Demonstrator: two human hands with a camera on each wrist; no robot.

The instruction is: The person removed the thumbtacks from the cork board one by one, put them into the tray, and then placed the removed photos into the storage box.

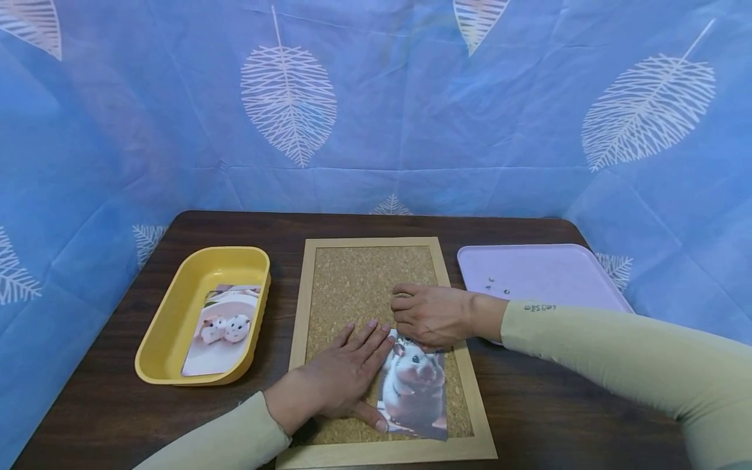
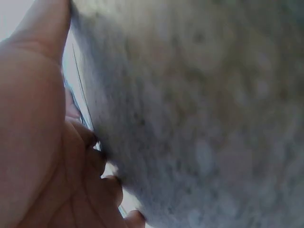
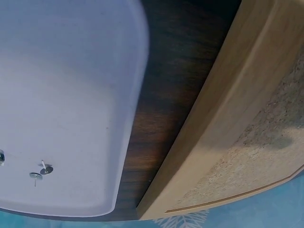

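A hamster photo lies on the lower right of the wood-framed cork board. My left hand rests on the cork with its fingers spread, the fingertips and thumb touching the photo's left edge. The left wrist view shows that palm close to the blurred cork. At the photo's top edge is my right hand, fingers curled and knuckles up. Anything under those fingers is hidden, and the right wrist view leaves the hand out. Several metal thumbtacks lie on the lilac tray.
On the left stands a yellow tray with hamster photos in it. The lilac tray is right of the board, partly under my right forearm. Blue cloth hangs behind the dark wooden table.
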